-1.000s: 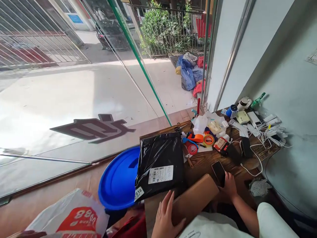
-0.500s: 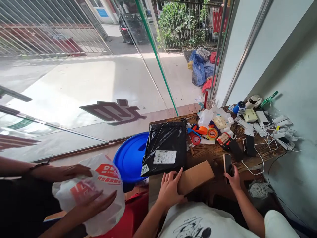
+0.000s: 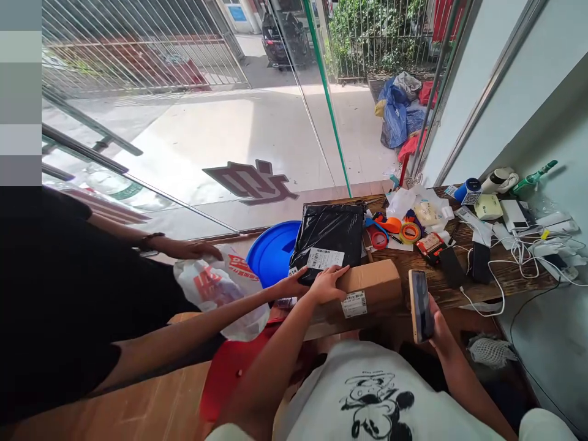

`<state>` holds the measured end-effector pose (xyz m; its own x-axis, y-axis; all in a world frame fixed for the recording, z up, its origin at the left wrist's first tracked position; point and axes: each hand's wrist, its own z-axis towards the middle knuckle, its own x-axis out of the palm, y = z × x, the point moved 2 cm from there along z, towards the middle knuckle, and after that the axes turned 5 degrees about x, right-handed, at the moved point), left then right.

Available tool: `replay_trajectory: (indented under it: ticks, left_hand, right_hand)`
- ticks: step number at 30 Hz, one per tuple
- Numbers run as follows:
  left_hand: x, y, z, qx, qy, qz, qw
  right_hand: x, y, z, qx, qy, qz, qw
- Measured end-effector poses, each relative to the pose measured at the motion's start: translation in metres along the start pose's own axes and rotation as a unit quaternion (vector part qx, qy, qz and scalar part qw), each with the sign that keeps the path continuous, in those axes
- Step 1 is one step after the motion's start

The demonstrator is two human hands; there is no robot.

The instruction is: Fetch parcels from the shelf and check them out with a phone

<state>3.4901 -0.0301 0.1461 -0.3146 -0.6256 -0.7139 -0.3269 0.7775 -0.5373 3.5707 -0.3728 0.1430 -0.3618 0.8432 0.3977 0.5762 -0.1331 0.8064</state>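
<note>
A cardboard box point(image 3: 367, 289) lying on the wooden table point(image 3: 459, 291) is pressed at its top left edge by the left hand point(image 3: 327, 284), fingers flat and spread; just behind it a black parcel point(image 3: 329, 237) is touched by a co-worker's hand point(image 3: 289, 286). A phone point(image 3: 421, 305) is gripped upright in the right hand point(image 3: 440, 331), just right of the box. A white plastic bag point(image 3: 220, 288) is held by the co-worker's other hand point(image 3: 188, 248), beside a blue tub point(image 3: 273, 252).

Phone point(image 3: 421, 305) hides right hand point(image 3: 438, 324) fingers.
</note>
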Motion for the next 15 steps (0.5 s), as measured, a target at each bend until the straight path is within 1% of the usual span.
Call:
replay_trajectory:
  ticks: [2,5,7,11,13,15]
  left_hand:
    - [0.002,0.005,0.007,-0.002,0.004,-0.003,1.000]
    - [0.004,0.012,0.017,-0.007,0.009,-0.004,1.000]
    - [0.004,0.015,0.022,-0.011,0.013,-0.006,1.000]
    - [0.001,0.018,0.027,-0.013,0.021,-0.014,1.000]
    - [-0.001,0.017,0.027,-0.010,0.022,-0.018,1.000]
    - [-0.002,0.016,0.026,-0.007,0.019,-0.021,1.000]
  right_hand:
    - [0.009,-0.007,0.001,0.008,0.009,0.027,1.000]
    - [0.026,-0.018,0.006,0.050,0.027,0.057,0.997]
    - [0.038,-0.022,0.010,0.064,0.034,0.079,0.994]
    - [0.055,-0.019,0.019,0.037,0.021,0.093,0.995]
    - [0.059,-0.017,0.024,0.040,0.011,0.087,0.995]
    - [0.059,-0.018,0.029,0.053,-0.015,0.091,0.994]
